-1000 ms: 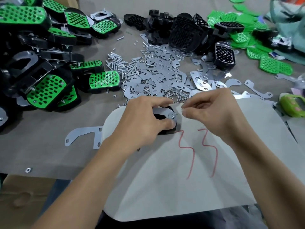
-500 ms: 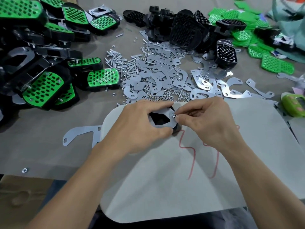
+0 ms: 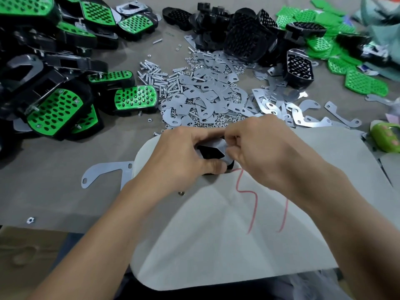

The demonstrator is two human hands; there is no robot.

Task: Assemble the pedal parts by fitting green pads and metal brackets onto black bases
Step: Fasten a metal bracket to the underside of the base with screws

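Table (image 3: 54, 180): left hand (image 3: 184, 156), right hand (image 3: 266, 152), seemingly around pedal (image 3: 210, 154)

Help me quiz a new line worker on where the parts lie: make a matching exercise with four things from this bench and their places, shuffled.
Things
1. assembled pedals
2. loose green pads
3. screws
4. lone long bracket

Places
a. far right, at the back
b. at the left edge of the white sheet
c. heaped at the far left
d. mid-table, just left of the bracket heap

Pairs: 1-c, 2-a, 3-d, 4-b
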